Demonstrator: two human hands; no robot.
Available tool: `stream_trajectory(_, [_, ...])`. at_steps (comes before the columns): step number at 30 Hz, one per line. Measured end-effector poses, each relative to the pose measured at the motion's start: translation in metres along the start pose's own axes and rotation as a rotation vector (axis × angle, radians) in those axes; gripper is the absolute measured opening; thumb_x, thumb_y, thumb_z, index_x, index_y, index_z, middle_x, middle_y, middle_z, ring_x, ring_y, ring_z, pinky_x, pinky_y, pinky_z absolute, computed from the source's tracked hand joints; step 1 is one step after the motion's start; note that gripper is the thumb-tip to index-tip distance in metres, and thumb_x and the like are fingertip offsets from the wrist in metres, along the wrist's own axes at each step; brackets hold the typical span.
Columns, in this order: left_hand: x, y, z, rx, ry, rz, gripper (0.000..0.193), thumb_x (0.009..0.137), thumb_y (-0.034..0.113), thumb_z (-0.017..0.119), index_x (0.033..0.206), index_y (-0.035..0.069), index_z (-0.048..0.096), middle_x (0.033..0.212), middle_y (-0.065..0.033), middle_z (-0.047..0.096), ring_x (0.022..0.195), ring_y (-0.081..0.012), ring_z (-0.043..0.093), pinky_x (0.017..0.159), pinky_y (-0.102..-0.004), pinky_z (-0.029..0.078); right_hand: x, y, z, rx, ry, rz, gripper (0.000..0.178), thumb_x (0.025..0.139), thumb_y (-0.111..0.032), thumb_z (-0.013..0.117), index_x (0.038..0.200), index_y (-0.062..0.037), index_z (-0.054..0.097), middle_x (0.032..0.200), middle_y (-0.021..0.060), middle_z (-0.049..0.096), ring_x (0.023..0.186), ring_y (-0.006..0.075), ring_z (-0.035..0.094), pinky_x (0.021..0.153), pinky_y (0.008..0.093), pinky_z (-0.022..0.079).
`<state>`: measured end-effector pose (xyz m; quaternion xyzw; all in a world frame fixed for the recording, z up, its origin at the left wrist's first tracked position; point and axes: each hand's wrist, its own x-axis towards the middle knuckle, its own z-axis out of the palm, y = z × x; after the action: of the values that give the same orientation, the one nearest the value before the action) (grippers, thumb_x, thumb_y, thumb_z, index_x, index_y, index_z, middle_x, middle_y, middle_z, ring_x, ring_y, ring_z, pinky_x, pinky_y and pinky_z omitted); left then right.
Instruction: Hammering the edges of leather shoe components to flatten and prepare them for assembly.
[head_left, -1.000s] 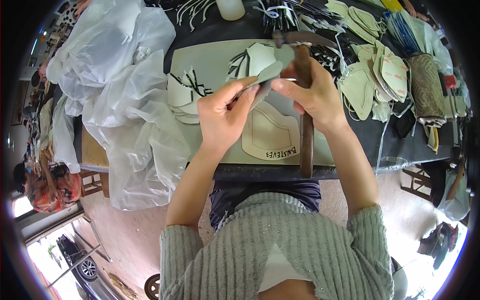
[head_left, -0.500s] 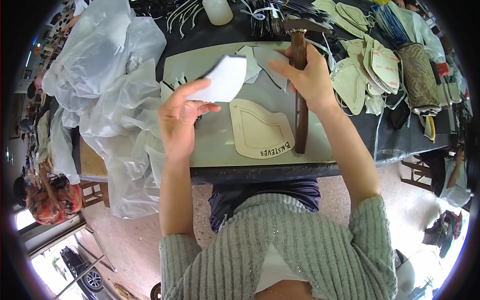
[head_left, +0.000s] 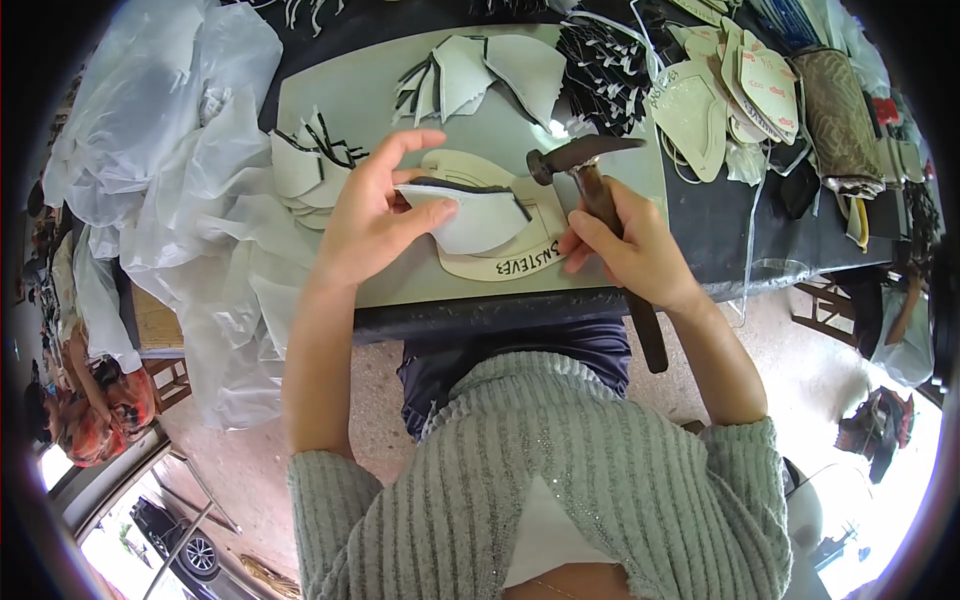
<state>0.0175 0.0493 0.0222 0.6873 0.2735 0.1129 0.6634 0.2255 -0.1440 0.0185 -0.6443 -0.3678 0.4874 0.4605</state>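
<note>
My left hand (head_left: 372,225) pinches a white, curved piece of sheet material (head_left: 478,222) between thumb and fingers, its black-trimmed edge facing away from me. Beneath that piece lies a cream template (head_left: 468,264) with a cut outline and dark marker lettering, partly covered by it. In my right hand (head_left: 645,250) is a hammer (head_left: 600,200), gripped around its dark wooden handle; its metal head points away from me, just right of the white piece. The handle's end reaches past the table's near edge.
On the pale board (head_left: 345,80), similar black-edged pieces (head_left: 462,75) lie at the far side, with another pile (head_left: 300,178) at left. Black strips (head_left: 603,75) are bunched at far right, beside cream templates (head_left: 690,120). Clear plastic sheeting (head_left: 230,240) drapes over the left side.
My left hand has lowered the white piece over the template and tilted it. My right hand, with the hammer, has come nearer to me, away from the far pieces. The view has shifted.
</note>
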Motion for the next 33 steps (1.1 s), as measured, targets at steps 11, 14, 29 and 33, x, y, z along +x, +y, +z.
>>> stream_trajectory(11, [0.01,0.003,0.032,0.354,-0.009,0.019,0.065,0.078,0.002,0.076,0.137,0.005,0.047,0.128,-0.0079,0.06,0.107,-0.015,0.061,0.07,-0.0246,0.051,0.004,-0.002,0.0,0.01,-0.014,0.134,0.021,0.1,-0.016,0.058,0.093,0.0018,0.05,0.077,0.0077,0.069,0.068,0.0154,0.073,0.044,0.0229,0.045])
stream_trajectory(14, [0.01,0.01,0.038,0.469,0.011,0.042,0.067,0.077,0.003,0.077,0.137,0.008,0.047,0.13,-0.0079,0.061,0.105,-0.02,0.064,0.073,-0.0298,0.052,0.004,-0.001,0.0,0.009,-0.003,0.142,0.021,0.099,-0.015,0.058,0.092,0.0023,0.05,0.076,0.0081,0.069,0.067,0.016,0.073,0.048,0.0243,0.048])
stream_trajectory(29, [0.014,0.023,0.042,0.55,0.013,-0.033,0.063,0.076,0.005,0.075,0.132,0.006,0.047,0.11,-0.0178,0.068,0.091,-0.0299,0.066,0.077,-0.0374,0.051,0.004,-0.002,0.005,-0.029,0.024,0.118,0.023,0.095,-0.014,0.063,0.086,0.0031,0.05,0.071,0.0092,0.067,0.064,0.0154,0.071,0.056,0.0274,0.053])
stream_trajectory(33, [0.013,0.022,0.045,0.632,0.032,0.016,0.058,0.076,0.005,0.072,0.128,0.002,0.046,0.1,-0.0244,0.067,0.088,-0.0409,0.066,0.077,-0.0445,0.051,0.013,-0.001,0.01,-0.271,0.047,0.048,0.027,0.091,-0.017,0.07,0.089,0.0005,0.05,0.068,0.0065,0.064,0.058,0.0139,0.068,0.046,0.0275,0.048])
